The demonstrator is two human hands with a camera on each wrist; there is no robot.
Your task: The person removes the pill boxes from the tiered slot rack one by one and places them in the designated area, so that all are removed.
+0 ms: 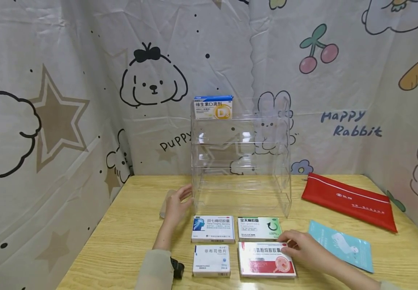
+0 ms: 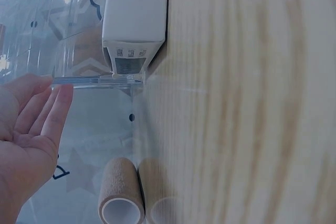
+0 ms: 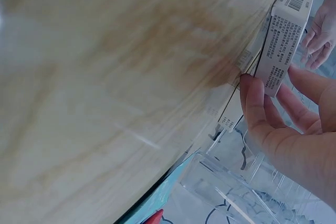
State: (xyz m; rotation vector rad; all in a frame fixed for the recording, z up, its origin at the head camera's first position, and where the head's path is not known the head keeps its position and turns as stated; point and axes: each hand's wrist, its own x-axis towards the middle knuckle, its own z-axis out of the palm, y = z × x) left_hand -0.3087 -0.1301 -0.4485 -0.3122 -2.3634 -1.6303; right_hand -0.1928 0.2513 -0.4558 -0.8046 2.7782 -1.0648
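Observation:
My right hand [image 1: 299, 245] pinches the right end of a red-and-white medicine box [image 1: 259, 262]. In the right wrist view, its thumb and fingers are on opposite faces of the box. Fingers fairly straight, my left hand [image 1: 177, 205] touches the left side panel of a clear acrylic tiered rack [image 1: 241, 209]. Three other medicine boxes lie before the rack: a blue-and-white one [image 1: 212, 233], a green-and-white one [image 1: 265, 225] and a mostly white one [image 1: 210, 257]. On the rack's top tier, at the left, stands a vitamin D drops box [image 1: 212, 108].
A beige roll with a white core [image 2: 119, 192] lies left of the rack, partly behind my left hand in the head view. To the right are a red zip pouch [image 1: 350, 203] and a light-blue packet [image 1: 343, 245]. A printed cloth [image 1: 216, 40] hangs behind the table.

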